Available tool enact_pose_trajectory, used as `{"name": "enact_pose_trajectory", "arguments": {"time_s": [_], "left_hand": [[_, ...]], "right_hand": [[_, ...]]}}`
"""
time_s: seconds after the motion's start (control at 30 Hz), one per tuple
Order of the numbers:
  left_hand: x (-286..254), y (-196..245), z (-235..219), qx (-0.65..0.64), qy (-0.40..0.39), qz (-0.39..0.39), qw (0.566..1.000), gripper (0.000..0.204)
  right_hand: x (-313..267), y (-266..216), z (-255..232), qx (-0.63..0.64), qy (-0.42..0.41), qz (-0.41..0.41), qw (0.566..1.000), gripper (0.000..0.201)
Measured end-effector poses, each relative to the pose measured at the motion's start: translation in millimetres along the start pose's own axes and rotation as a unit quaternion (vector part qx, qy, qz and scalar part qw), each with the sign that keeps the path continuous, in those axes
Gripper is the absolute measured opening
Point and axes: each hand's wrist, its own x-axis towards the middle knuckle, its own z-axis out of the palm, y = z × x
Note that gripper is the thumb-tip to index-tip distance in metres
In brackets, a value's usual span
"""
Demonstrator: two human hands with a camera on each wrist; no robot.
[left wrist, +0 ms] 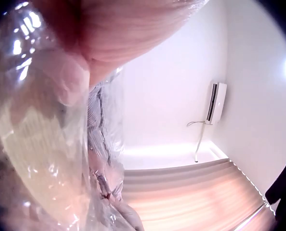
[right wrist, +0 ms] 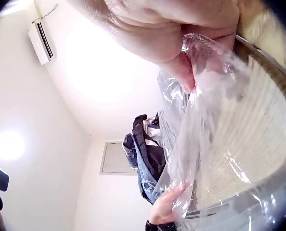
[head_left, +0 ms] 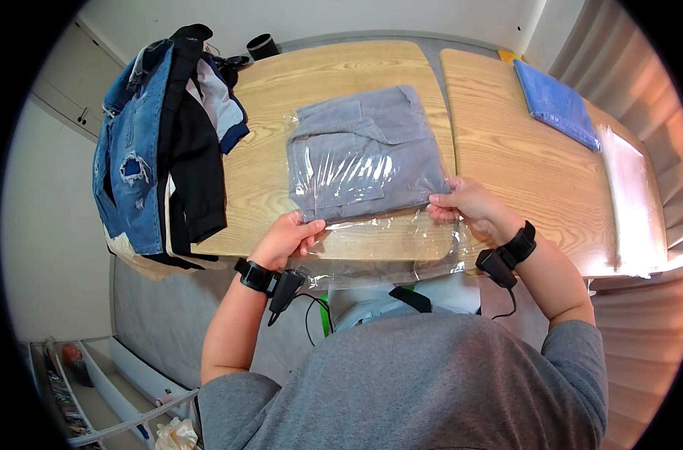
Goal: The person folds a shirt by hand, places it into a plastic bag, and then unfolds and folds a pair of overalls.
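Observation:
A folded grey garment (head_left: pixel 364 150) lies inside a clear plastic bag (head_left: pixel 386 240) on the wooden table. The bag's loose end hangs over the table's front edge, toward the person. At the bag's near left side, my left hand (head_left: pixel 285 236) pinches the film between thumb and fingers. My right hand (head_left: pixel 469 206) pinches it at the near right corner of the garment, thumb on top. In the right wrist view, the film (right wrist: pixel 200 110) runs in creases from the thumb down toward the other hand (right wrist: pixel 168 204).
A pile of clothes with ripped jeans (head_left: pixel 135 157) and a black garment (head_left: pixel 195 142) covers the table's left end. On the second table (head_left: pixel 506 180) lie a blue packed item (head_left: pixel 558 103) and a stack of clear bags (head_left: pixel 628 199). A black cup (head_left: pixel 263 46) stands behind.

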Motion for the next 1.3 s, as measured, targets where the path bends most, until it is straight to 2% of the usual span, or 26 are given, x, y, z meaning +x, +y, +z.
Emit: {"name": "enact_pose_trajectory", "arguments": {"time_s": [0.27, 0.37, 0.43, 0.47, 0.5, 0.53, 0.57, 0.6, 0.63, 0.67, 0.7, 0.77, 0.8, 0.83, 0.87, 0.9, 0.93, 0.97, 1.0, 1.03, 1.07, 1.1, 1.13, 1.2, 1.27, 1.3], "left_hand": [[-6, 1, 4, 0.044, 0.023, -0.017, 0.999, 0.021], [-24, -2, -9, 0.052, 0.025, -0.046, 0.997, 0.031], [-37, -19, -29, -0.054, 0.013, -0.006, 0.998, 0.027], [-41, -26, -28, -0.056, 0.009, -0.011, 0.998, 0.027], [-46, -33, -27, 0.191, 0.134, 0.174, 0.957, 0.029], [-48, -37, -25, 0.415, 0.243, 0.342, 0.807, 0.037], [-47, -37, -23, 0.415, 0.237, 0.341, 0.809, 0.037], [-46, -32, -21, 0.505, 0.202, 0.423, 0.725, 0.045], [-44, -29, -20, 0.582, 0.163, 0.498, 0.622, 0.054], [-40, -30, -20, 0.58, 0.142, 0.515, 0.615, 0.05], [-36, -31, -19, 0.58, 0.142, 0.515, 0.615, 0.05], [-32, -33, -19, 0.57, 0.118, 0.552, 0.597, 0.041], [-32, -31, -16, 0.556, 0.119, 0.555, 0.607, 0.033], [-30, -32, -18, 0.556, 0.119, 0.554, 0.608, 0.033], [-27, -33, -20, 0.512, 0.108, 0.544, 0.656, 0.027], [-26, -34, -20, 0.466, 0.098, 0.531, 0.701, 0.022], [-28, -35, -19, 0.465, 0.098, 0.53, 0.702, 0.022], [-30, -36, -18, 0.416, 0.114, 0.496, 0.754, 0.016], [-34, -36, -17, 0.363, 0.13, 0.459, 0.8, 0.015], [-38, -35, -14, 0.363, 0.132, 0.458, 0.8, 0.015], [-43, -35, -10, 0.302, 0.129, 0.412, 0.85, 0.019], [-46, -35, -6, 0.239, 0.124, 0.363, 0.892, 0.026], [-46, -38, -1, 0.239, 0.124, 0.362, 0.892, 0.026], [-44, -45, 7, 0.091, 0.144, 0.291, 0.941, 0.032], [-40, -48, 11, 0.117, 0.171, 0.299, 0.932, 0.034], [-39, -49, 13, 0.142, 0.198, 0.307, 0.92, 0.036]], "right_hand": [[-13, 2, 0, 0.021, 0.006, -0.002, 1.0, 0.015], [-37, 6, -4, 0.024, 0.05, -0.01, 0.998, 0.014], [-53, 15, -22, -0.003, 0.07, -0.032, 0.997, 0.016], [-52, 31, -43, -0.111, 0.101, -0.08, 0.985, 0.02], [-57, 30, -40, -0.11, 0.104, -0.075, 0.986, 0.02], [-66, 25, -30, -0.339, 0.176, -0.247, 0.89, 0.026], [-73, 20, -22, -0.537, 0.229, -0.395, 0.709, 0.033], [-75, 14, -16, -0.536, 0.231, -0.392, 0.711, 0.033], [-75, 7, -12, -0.61, 0.169, -0.39, 0.669, 0.039], [-73, 2, -10, -0.677, 0.104, -0.386, 0.619, 0.045], [-71, 3, -11, -0.677, 0.105, -0.386, 0.618, 0.045], [-66, 6, -13, -0.698, 0.043, -0.385, 0.603, 0.036], [-63, 6, -13, -0.697, 0.043, -0.386, 0.603, 0.036], [-62, 6, -14, -0.667, 0.04, -0.37, 0.646, 0.03], [-61, 7, -15, -0.634, 0.037, -0.352, 0.688, 0.026], [-59, 10, -18, -0.634, 0.036, -0.35, 0.688, 0.026], [-57, 13, -21, -0.588, 0.038, -0.339, 0.733, 0.024], [-56, 15, -23, -0.54, 0.04, -0.328, 0.774, 0.024], [-58, 15, -23, -0.541, 0.039, -0.328, 0.773, 0.024], [-59, 16, -22, -0.449, 0.031, -0.289, 0.845, 0.027], [-61, 17, -21, -0.351, 0.022, -0.244, 0.904, 0.032], [-62, 19, -19, -0.351, 0.021, -0.244, 0.904, 0.032], [-63, 22, -16, -0.312, 0.044, -0.234, 0.92, 0.031], [-65, 29, -8, -0.273, 0.068, -0.222, 0.934, 0.03], [-64, 36, 2, -0.225, 0.159, -0.242, 0.93, 0.034], [-61, 39, 3, -0.225, 0.158, -0.242, 0.93, 0.034]]}}
